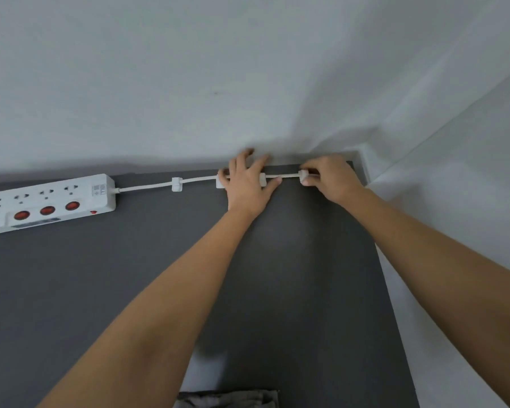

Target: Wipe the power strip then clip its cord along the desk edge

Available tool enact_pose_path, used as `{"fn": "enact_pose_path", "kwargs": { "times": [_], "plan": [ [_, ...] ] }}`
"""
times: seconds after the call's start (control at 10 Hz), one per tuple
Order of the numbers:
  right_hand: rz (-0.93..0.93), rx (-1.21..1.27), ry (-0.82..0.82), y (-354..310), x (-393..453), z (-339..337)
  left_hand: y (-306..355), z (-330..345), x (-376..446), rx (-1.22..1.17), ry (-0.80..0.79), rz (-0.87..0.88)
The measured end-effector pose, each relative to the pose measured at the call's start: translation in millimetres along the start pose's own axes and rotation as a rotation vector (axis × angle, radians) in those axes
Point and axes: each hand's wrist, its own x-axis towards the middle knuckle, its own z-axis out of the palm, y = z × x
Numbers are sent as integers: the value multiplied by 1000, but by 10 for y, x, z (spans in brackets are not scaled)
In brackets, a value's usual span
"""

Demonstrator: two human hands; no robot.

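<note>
A white power strip (49, 203) lies at the left of a dark desk (130, 275), near the wall. Its cord (147, 187) is run rightward along the back edge through a clip (177, 184). The cord is pressed down by the flat, open left hand (248, 184); another clip (304, 175) is pinched closed in the right hand (327, 178). If slack is pulled, earlier clips could be loosened.
</note>
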Motion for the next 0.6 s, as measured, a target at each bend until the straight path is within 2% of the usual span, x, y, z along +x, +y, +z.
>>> {"fn": "enact_pose_path", "kwargs": {
  "times": [0.1, 0.2, 0.3, 0.5, 0.6],
  "plan": [
    [63, -86, 122, 81, -98, 84, -484, -341, -306, 96, 295, -230],
    [136, -120, 184, 107, -195, 122, -1102, -745, -589, 134, 396, -602],
    [140, -134, 213, 71, -242, 167, -1606, -993, -768, 162, 227, -705],
    [197, -226, 71, -29, -260, 184, -1841, -1241, -765, 195, 44, -570],
    [250, -192, 71, 12, -394, 202, -1890, -1382, -804, 169, -16, -554]
  ]
}}
